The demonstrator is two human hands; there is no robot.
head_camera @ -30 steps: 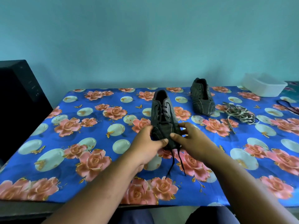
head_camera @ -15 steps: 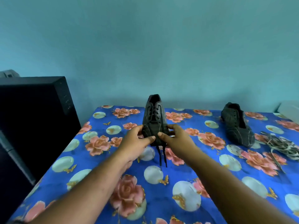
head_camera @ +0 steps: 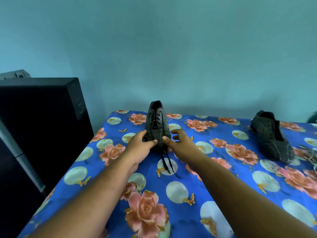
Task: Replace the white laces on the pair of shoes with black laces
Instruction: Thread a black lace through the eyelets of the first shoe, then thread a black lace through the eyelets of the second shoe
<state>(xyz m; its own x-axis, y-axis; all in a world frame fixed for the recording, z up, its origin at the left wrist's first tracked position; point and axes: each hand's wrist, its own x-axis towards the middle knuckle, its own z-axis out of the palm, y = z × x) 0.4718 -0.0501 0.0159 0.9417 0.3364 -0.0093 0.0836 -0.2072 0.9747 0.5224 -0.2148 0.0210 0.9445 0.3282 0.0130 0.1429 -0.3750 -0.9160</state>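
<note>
- Since half a second ago the near shoe (head_camera: 157, 125) has gone from being held up between both hands to resting on the cloth (head_camera: 188, 186), toe towards the person, and the right fingers have come off it.
- Black lace (head_camera: 167, 162) runs through its eyelets; two loose ends trail from the toe onto the cloth between the forearms.
- Left hand (head_camera: 139, 145) grips the toe's left side, thumb across the front, fingers curled round the edge.
- Right hand (head_camera: 180, 143) sits just beside the toe's right side, fingers spread and loosely bent; only the thumb tip seems to touch the shoe, though contact is hard to judge.
- Second shoe (head_camera: 272, 141) lies well apart to the right, also on the cloth, heel away; whether it carries a lace I cannot tell.
- White laces (head_camera: 310, 156) lie in a heap just beside that shoe's toe, cut by the right edge.
- Black box (head_camera: 42, 126) stands against the table's left edge, a grey object (head_camera: 15, 74) on top of it.
- No container shows in this view.
</note>
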